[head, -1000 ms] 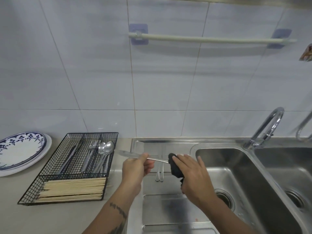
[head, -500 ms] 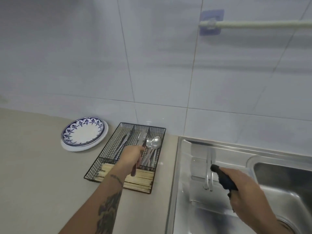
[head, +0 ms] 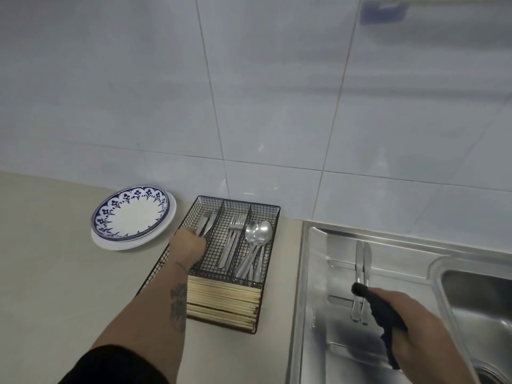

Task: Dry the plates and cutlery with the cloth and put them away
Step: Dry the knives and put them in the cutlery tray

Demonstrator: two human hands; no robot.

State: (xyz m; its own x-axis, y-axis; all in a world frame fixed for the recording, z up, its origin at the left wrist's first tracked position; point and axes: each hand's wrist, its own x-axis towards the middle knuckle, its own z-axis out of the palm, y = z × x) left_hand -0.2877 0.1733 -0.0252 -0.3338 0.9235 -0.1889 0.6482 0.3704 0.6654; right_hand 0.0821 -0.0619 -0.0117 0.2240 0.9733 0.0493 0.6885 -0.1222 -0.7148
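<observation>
My left hand [head: 188, 245] reaches into the left compartment of the black wire cutlery tray [head: 277, 217] and grips a table knife [head: 206, 223] by the handle, blade pointing toward the wall. Forks [head: 235, 228] fill the middle compartment and spoons [head: 259, 231] the right one. My right hand [head: 415, 320] holds a dark cloth [head: 379, 306] over the steel drainboard [head: 315, 273]. Two more knives [head: 361, 273] lie side by side on the drainboard, just beyond the cloth. A blue-patterned plate [head: 133, 214] sits stacked on a white plate to the left of the tray.
Wooden chopsticks [head: 221, 300] fill the tray's near section. The sink basin [head: 476, 300] opens at the right edge. A beige counter [head: 55, 273] runs to the left, backed by a white tiled wall with a purple rail bracket [head: 383, 11].
My left hand carried the knife from in front of the sink over to the tray and lowered it into the left compartment. My right hand stayed at the drainboard with the cloth. The view swung left.
</observation>
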